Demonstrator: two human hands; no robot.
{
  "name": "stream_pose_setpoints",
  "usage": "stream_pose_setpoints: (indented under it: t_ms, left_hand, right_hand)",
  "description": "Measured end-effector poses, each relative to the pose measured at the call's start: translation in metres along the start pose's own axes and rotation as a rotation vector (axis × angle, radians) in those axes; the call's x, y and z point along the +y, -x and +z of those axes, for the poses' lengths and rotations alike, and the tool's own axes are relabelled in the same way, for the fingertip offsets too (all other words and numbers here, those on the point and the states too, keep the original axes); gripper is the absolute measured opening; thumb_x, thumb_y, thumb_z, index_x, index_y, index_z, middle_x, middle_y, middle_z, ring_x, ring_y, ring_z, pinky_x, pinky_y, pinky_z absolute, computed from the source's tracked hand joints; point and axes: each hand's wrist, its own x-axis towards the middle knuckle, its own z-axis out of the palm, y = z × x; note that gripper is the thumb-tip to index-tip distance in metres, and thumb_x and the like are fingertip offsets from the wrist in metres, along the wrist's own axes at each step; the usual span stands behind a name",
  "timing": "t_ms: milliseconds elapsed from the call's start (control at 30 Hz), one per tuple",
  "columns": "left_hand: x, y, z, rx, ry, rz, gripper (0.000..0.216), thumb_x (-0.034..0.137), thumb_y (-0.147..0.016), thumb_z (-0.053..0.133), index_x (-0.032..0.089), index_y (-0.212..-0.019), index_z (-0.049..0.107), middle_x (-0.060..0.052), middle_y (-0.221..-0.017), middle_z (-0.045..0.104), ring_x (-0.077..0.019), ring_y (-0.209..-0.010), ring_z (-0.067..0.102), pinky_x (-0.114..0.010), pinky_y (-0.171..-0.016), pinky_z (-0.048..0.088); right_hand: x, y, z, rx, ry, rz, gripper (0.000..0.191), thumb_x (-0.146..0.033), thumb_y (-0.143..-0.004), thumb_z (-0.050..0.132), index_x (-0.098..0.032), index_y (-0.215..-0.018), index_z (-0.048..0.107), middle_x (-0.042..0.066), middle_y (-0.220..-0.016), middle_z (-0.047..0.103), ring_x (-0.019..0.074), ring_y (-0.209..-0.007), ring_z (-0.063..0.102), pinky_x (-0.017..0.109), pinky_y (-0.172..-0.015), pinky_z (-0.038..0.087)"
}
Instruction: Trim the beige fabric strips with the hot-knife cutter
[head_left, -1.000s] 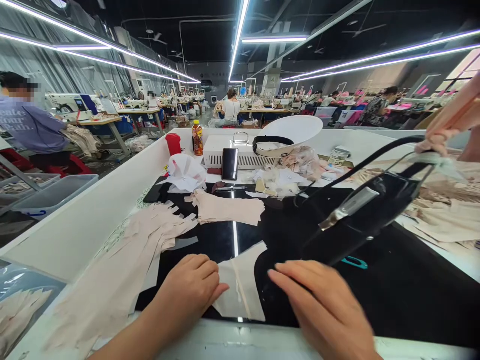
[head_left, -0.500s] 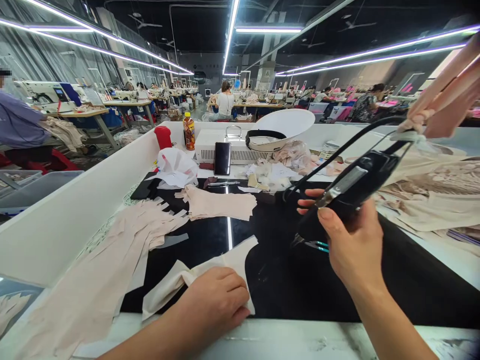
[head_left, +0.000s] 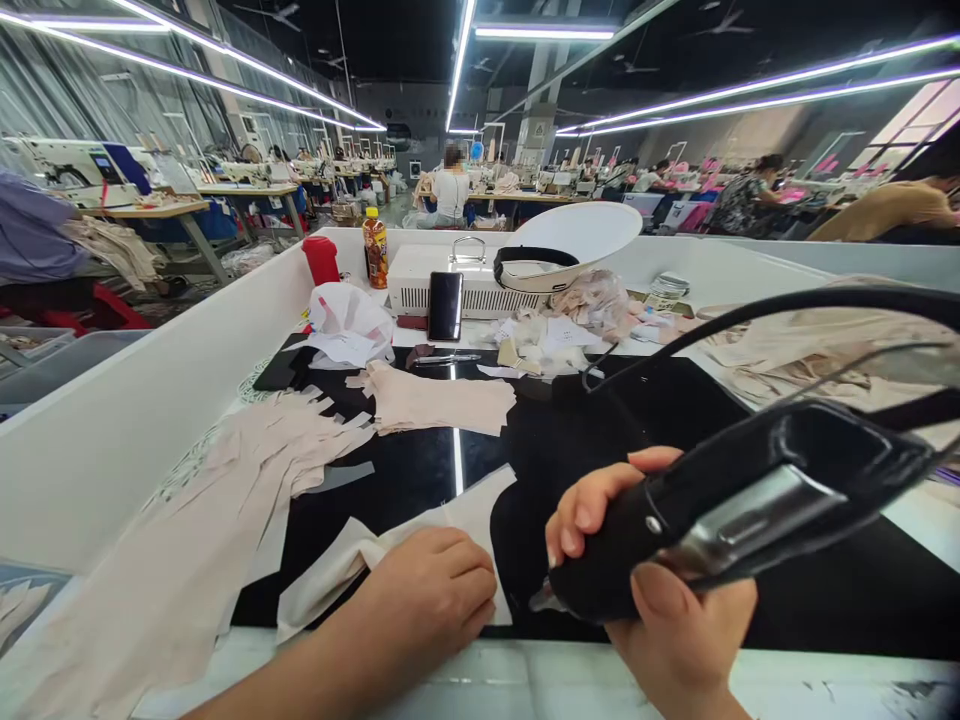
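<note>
My right hand (head_left: 660,590) is wrapped round a black hand-held iron (head_left: 750,510) with a metal plate and a black cable (head_left: 750,320) running off to the right. The iron is tilted, its nose low over the black work surface (head_left: 585,440) beside a pale cut fabric piece (head_left: 465,520). My left hand (head_left: 431,595) presses on the near end of that fabric piece with fingers curled, by the table's front edge. A stack of pinkish fabric pieces (head_left: 225,500) lies to the left, and another folded piece (head_left: 435,400) sits further back.
A white wall (head_left: 150,410) borders the table on the left. At the back stand a white box (head_left: 427,285), a phone (head_left: 445,305), a red cup (head_left: 321,260), an orange bottle (head_left: 374,248) and a white lamp shade (head_left: 577,240). Loose fabric (head_left: 810,350) lies right. Other people sit at distant sewing tables.
My right hand took hold of the iron and brought it down and towards me. My left hand bunched the pale fabric piece at the front edge. The other person's hand at upper right has gone.
</note>
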Motion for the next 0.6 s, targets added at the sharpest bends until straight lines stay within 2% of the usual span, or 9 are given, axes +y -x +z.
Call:
stream_pose_setpoints:
  t_ms: [167,600]
  left_hand:
    - [-0.0005,-0.0005,0.0003,-0.016,0.002,-0.007,0.025,0.020,-0.111,0.047,0.017,-0.095,0.065,-0.003,-0.091,0.071,-0.0172,-0.088,0.068,-0.032,-0.088,0.053]
    - [-0.0008,-0.0014,0.0025,0.012,-0.007,0.006,0.020,0.018,-0.109,0.051,0.018,-0.094,0.064,-0.002,-0.092,0.071,-0.0164,-0.088,0.067,-0.031,-0.088,0.053]
  right_hand:
    - [0.0022,0.0084,0.0079,0.012,-0.041,0.010,0.038,-0.042,-0.089,0.081,-0.029,-0.119,0.060,-0.002,-0.080,0.063,0.0145,-0.060,0.063,0.028,-0.051,0.056]
    - [0.0041,0.0098,0.0085,0.019,-0.041,0.006,0.039,-0.042,-0.089,0.081,-0.029,-0.120,0.061,-0.002,-0.079,0.063,0.0144,-0.059,0.060,0.028,-0.050,0.056]
